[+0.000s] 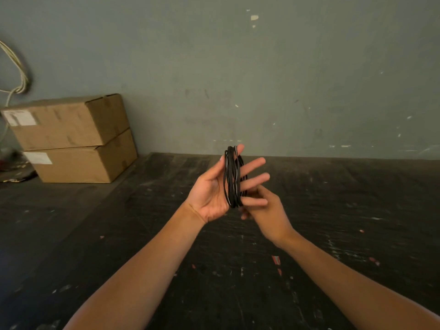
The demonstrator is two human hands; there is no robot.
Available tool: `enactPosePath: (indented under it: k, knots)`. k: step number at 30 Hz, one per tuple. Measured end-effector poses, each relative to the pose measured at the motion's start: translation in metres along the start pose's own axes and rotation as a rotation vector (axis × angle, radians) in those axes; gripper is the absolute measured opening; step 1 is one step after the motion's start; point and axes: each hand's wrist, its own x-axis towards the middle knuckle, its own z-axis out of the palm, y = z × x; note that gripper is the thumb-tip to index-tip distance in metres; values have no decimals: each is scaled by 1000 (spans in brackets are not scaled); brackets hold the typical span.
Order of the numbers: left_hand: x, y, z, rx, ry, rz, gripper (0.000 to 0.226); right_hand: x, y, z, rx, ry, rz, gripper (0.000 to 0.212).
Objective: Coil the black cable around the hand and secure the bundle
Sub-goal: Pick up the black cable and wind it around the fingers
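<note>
Two bare forearms reach up from the bottom edge over the dark, scuffed, paint-flecked table [333, 191], and both hands meet above its middle. On the left, the left hand [215, 189] is held palm up and spread wide, fingers splayed and pointing up and to the right, thumb out to the side. Wrapped around those four fingers sits the thin black cable with a pale stripe [232, 177], several turns stacked close together into a narrow loop that runs from the forefinger tip down to the edge of the palm by the little finger. So the left hand is wide, and it carries the coil rather than gripping it. The right hand [266, 210] comes in from the right, tucked just behind and below the left fingers, touching or nearly touching the bottom of the coil; its fingertips are hidden behind the bundle, so I cannot tell whether it pinches the cable or is loose. No free tail of cable shows. Small red scraps lie on the table nearer the camera. Farther back on the left, two brown cardboard boxes [73, 139] are stacked one on the other against the grey-green wall [262, 67], each with a white label. Above them, a pale looped cord [20, 72] hangs at the wall.
</note>
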Motion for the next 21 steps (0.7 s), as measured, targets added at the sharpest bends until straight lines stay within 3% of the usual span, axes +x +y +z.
enactPosePath:
  k: [3,12,21]
  knots:
    - [7,-5,-1,-15,81,89,43,-9,6,12,-60,72,-18,10]
    - [13,-20,-15,-79,307,298,43,-24,11,32,118,317,7,17]
    - [6,-35,-19,-93,398,345,42,-32,17,28,-232,205,-244,35]
